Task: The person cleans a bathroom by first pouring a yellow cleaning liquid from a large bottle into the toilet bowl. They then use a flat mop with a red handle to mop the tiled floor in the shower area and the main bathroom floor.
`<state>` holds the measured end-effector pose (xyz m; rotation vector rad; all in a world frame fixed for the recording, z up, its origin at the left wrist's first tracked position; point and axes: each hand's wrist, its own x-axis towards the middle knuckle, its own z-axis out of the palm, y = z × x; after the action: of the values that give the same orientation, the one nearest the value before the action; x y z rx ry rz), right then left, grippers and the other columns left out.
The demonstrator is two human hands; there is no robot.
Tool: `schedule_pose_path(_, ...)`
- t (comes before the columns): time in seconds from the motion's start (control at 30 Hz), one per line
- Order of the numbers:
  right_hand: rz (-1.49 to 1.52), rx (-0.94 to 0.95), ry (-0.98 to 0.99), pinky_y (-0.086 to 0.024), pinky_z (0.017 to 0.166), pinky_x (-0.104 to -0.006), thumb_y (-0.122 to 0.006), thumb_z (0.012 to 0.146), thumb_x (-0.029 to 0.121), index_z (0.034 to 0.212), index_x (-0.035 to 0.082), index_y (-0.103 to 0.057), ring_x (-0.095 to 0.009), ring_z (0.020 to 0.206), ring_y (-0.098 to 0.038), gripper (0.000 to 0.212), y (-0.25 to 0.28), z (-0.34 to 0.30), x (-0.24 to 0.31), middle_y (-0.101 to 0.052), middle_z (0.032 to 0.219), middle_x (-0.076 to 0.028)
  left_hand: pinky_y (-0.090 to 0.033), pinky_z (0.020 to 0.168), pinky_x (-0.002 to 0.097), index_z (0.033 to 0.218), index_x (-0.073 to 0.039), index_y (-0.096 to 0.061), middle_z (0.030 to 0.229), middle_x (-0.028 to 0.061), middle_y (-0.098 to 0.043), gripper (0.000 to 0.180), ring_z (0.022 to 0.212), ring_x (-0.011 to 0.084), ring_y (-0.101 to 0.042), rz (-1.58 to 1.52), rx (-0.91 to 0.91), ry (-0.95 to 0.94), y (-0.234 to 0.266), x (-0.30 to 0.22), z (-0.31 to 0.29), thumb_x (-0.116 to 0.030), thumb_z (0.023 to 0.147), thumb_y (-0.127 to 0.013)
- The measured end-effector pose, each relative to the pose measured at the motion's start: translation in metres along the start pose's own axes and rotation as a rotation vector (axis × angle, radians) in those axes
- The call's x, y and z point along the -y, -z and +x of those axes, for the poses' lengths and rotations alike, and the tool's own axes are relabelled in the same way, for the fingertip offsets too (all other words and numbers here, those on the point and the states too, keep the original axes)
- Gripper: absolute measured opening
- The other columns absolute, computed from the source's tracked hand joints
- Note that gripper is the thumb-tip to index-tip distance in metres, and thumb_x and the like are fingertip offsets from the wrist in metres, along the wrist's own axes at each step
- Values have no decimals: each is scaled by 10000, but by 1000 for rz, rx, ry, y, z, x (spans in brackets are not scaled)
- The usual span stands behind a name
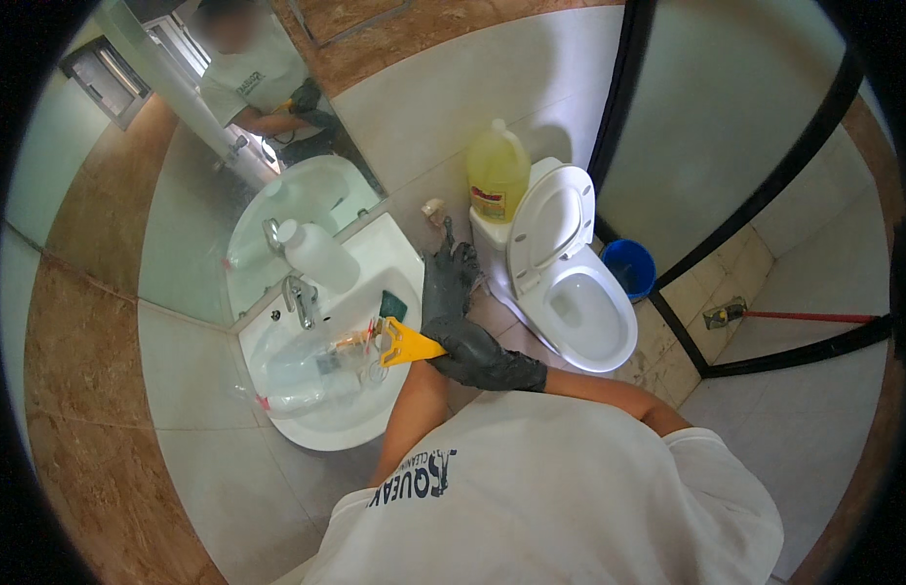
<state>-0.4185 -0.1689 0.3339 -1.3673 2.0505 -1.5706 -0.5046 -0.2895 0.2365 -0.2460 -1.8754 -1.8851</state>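
Observation:
Both my hands wear black rubber gloves. My right hand (487,354) is closed around a yellow plastic scraper (406,345), whose wide end points left over the sink's near rim. It crosses my left wrist, and the glove there is partly hidden. Beyond it reaches my left hand (450,278), its index finger stretched out toward the wall and nothing seen in it. Left of my hands is the white sink (326,429). In its basin lie a clear plastic bag (302,382) with things inside and a dark green scouring pad (392,305).
A white bottle (321,258) stands beside the faucet (299,300), under a mirror (194,214). On the toilet tank sits a jug of yellow liquid (497,175). The toilet (594,327) has its lid up. A blue bucket (628,269) and a red-handled brush (804,317) are near the black-framed shower glass.

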Motion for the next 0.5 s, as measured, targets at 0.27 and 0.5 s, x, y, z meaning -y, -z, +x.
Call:
schedule_pose_path(0.27, -83, -190, 145, -450, 845, -378, -634, 789, 55, 1139, 18, -529, -353, 958, -565, 367, 7, -6, -31, -587, 1027, -182, -482, 678, 333, 1129, -57, -568, 1113, 144, -603, 416, 848, 275, -635, 939, 342, -65, 2, -103, 24, -267, 771, -593)
schedule_pose_path(0.5, 163, -740, -238, -457, 755, -332, -607, 841, 112, 1147, 22, -541, -216, 867, -565, 326, 49, -4, -66, -590, 961, -109, -499, 688, 360, 994, -92, -651, 1051, 134, -635, 315, 861, 279, -631, 965, 398, -417, -8, -158, 35, -98, 681, -613)
